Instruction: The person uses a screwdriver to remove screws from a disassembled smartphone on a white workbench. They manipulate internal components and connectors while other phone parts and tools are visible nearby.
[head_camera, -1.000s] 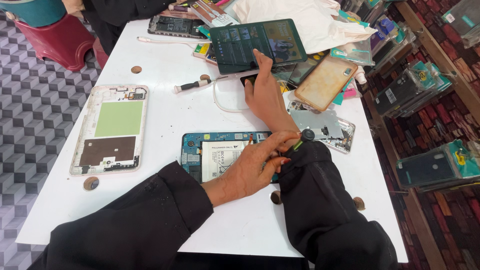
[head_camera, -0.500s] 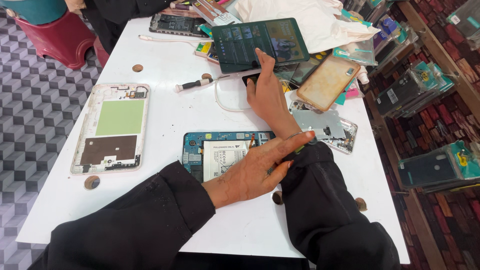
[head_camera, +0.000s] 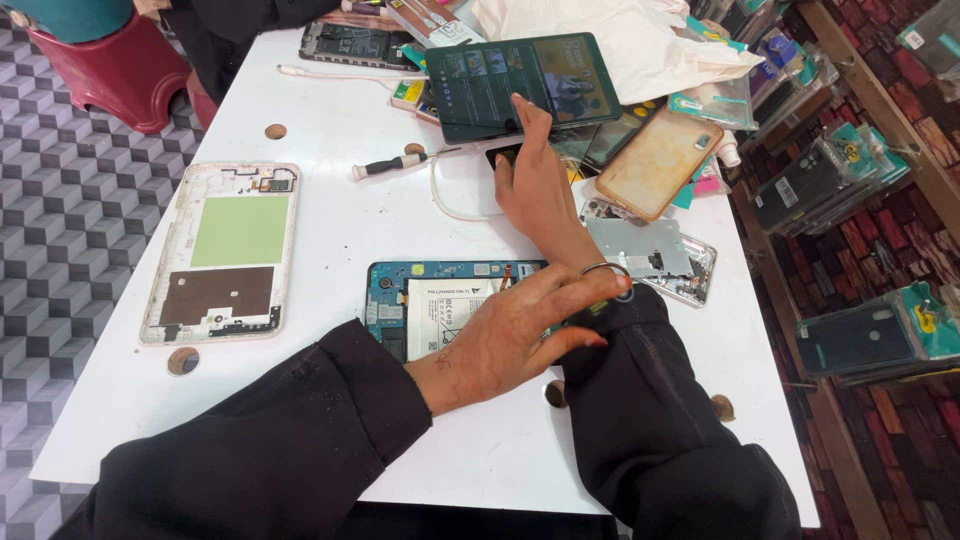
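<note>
The right hand (head_camera: 535, 185) is reaching up, fingers open, touching the lit tablet (head_camera: 530, 85), while the left hand (head_camera: 520, 330) is spreading empty fingers over the opened tablet (head_camera: 440, 305) beneath them on the desk (head_camera: 330, 130), likely light, fragile, best gripped by its edges.

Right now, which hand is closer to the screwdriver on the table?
The right hand. It reaches up toward the dark tablet, just to the right of the screwdriver. The left hand lies lower down over the opened tablet, by the right sleeve cuff.
</note>
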